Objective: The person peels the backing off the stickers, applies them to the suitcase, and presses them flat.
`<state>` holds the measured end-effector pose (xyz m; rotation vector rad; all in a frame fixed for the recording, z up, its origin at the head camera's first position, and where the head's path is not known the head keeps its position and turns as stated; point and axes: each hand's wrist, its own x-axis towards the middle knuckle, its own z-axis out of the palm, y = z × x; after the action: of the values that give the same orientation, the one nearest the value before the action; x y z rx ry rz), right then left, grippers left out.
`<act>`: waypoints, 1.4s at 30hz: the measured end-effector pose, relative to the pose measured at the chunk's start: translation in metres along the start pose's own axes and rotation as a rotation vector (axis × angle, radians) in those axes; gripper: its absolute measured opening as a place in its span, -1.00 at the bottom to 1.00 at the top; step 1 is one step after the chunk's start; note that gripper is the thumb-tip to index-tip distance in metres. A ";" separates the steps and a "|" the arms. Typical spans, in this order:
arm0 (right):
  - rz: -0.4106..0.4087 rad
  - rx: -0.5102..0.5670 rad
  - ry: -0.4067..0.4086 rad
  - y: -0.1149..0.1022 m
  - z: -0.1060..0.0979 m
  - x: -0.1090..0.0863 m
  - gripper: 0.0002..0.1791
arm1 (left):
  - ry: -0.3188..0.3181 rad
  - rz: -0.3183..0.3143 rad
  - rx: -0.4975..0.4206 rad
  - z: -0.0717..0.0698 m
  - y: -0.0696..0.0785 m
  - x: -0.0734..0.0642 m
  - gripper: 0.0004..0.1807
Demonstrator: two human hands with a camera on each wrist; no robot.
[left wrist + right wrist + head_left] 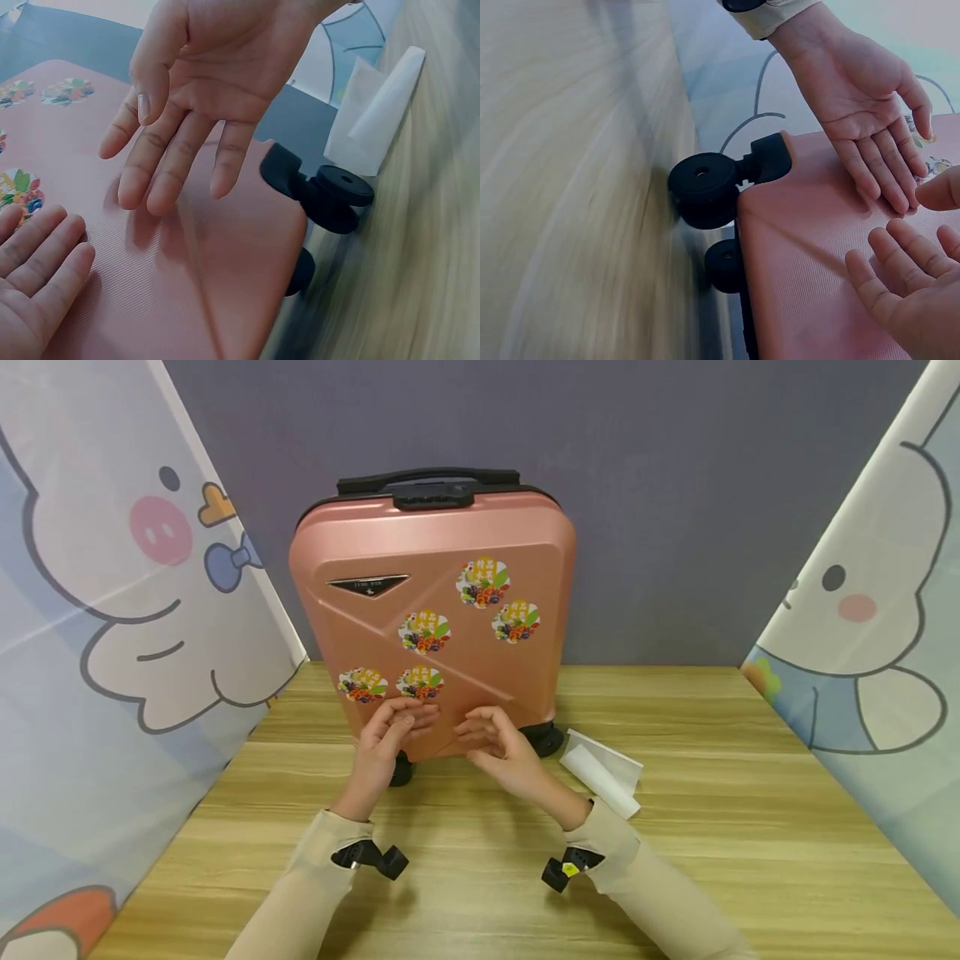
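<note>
A pink hard-shell suitcase point(450, 547) stands upright on the table, its black handle on top. Several round fruit stickers point(424, 632) are on its front, along with a dark triangular badge point(368, 585). My left hand point(386, 739) is near the lower left of the front, fingers extended just below two stickers. Across from it, my right hand point(501, 747) is by the lower right, fingers loosely bent. Both palms appear bare in the left wrist view, where the right hand point(217, 90) reaches over the shell. Black wheels point(705, 187) support the suitcase.
A partly rolled white sheet point(603, 772) lies on the wooden table point(712, 827), right of the suitcase. A grey panel point(660, 510) rises behind. Cartoon-printed cloths point(67, 693) hang at both sides. Black wrist cameras point(375, 857) are strapped to both sleeves.
</note>
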<state>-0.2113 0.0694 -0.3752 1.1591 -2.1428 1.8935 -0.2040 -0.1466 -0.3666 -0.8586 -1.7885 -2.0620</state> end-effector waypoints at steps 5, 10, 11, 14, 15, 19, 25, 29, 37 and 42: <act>-0.003 -0.019 -0.016 0.003 -0.008 -0.008 -0.50 | -0.023 -0.030 0.004 0.004 -0.005 -0.001 -0.61; 0.008 -0.110 -0.025 0.004 -0.021 -0.020 -0.49 | -0.034 -0.082 0.009 0.010 -0.010 -0.004 -0.60; 0.023 -0.127 -0.026 0.004 -0.023 -0.022 -0.49 | -0.039 -0.092 0.011 0.011 -0.012 -0.005 -0.61; 0.062 -0.162 -0.032 0.002 -0.031 -0.028 -0.49 | -0.067 -0.114 0.016 0.016 -0.017 -0.006 -0.61; 0.070 -0.172 -0.035 0.001 -0.034 -0.029 -0.48 | -0.077 -0.120 0.018 0.018 -0.018 -0.006 -0.61; 0.089 -0.233 -0.039 0.002 -0.046 -0.037 -0.48 | -0.108 -0.163 0.039 0.027 -0.023 -0.006 -0.62; 0.111 -0.315 -0.003 0.006 -0.069 -0.050 -0.53 | -0.136 -0.212 0.041 0.039 -0.027 -0.005 -0.65; 0.133 -0.345 0.030 0.003 -0.085 -0.057 -0.54 | -0.177 -0.247 0.023 0.047 -0.030 -0.004 -0.66; 0.121 -0.443 0.065 -0.007 -0.118 -0.062 -0.59 | -0.238 -0.300 0.008 0.065 -0.036 -0.002 -0.65; 0.182 -0.505 0.122 -0.011 -0.143 -0.061 -0.61 | -0.278 -0.302 0.024 0.070 -0.038 0.000 -0.67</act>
<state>-0.2218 0.2249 -0.3616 0.7517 -2.5109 1.3023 -0.2078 -0.0713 -0.3935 -0.9584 -2.2047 -2.1819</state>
